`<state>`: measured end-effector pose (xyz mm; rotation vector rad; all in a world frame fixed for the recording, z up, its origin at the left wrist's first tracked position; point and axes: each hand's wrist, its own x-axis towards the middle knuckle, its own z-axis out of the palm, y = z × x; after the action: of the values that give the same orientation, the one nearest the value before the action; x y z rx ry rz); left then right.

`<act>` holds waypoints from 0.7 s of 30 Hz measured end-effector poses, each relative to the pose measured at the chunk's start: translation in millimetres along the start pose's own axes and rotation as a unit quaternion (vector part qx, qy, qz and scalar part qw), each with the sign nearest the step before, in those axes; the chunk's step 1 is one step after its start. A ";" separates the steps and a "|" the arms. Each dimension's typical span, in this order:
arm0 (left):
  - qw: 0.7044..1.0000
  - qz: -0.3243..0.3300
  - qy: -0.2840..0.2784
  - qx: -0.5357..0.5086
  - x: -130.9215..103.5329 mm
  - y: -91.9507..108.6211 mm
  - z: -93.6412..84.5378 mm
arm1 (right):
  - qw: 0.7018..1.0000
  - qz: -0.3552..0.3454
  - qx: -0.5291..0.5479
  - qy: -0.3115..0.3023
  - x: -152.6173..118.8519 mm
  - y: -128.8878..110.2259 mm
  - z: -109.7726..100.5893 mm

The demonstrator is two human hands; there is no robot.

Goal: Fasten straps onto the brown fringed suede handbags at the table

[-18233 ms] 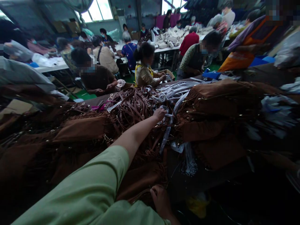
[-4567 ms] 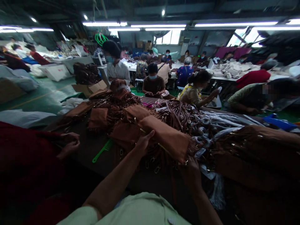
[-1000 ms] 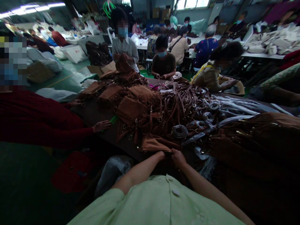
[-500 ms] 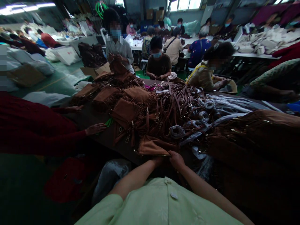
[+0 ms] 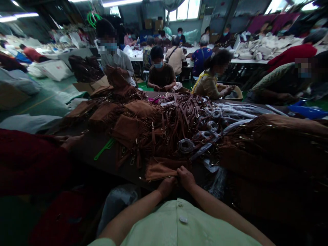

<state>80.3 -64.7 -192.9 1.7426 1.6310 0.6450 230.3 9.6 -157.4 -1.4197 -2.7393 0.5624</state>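
Observation:
A brown fringed bag (image 5: 160, 168) lies flat at the near edge of the dark table, its zippered edge toward me. My left hand (image 5: 167, 186) is closed on that edge from below, near its right part. Just beside it, my right hand (image 5: 186, 177) pinches the same edge at the bag's right end. Beyond the bag are brown straps with metal clasps (image 5: 153, 136) and a coil in clear plastic (image 5: 186, 146). More brown fringed bags (image 5: 128, 130) are piled behind and to the left.
A green comb (image 5: 104, 149) lies on the table at the left, near a co-worker's hand (image 5: 73, 140) in a red sleeve. Large brown fringed pieces (image 5: 274, 147) cover the right side. Several people sit or stand across the table.
The view has swung to the right. My left hand now shows more fully at the bag's edge. The co-worker's hand at the left has let go of the green comb.

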 end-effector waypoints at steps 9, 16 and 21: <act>0.997 0.028 -0.005 0.072 -9.3 6.3 -11.4 | 0.997 -0.016 -0.043 -0.062 7.7 -13.5 11.3; 0.993 -0.044 -0.082 0.072 1.0 8.3 -33.4 | 0.996 -0.003 0.026 -0.089 -2.0 -12.8 14.3; 0.989 -0.030 -0.093 0.115 6.7 13.7 -31.1 | 0.990 0.096 0.058 -0.090 6.2 -17.4 15.1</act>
<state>67.2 -54.1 -162.6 1.8464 1.6705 0.2643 210.5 0.6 -167.1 -1.6940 -2.6619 0.8832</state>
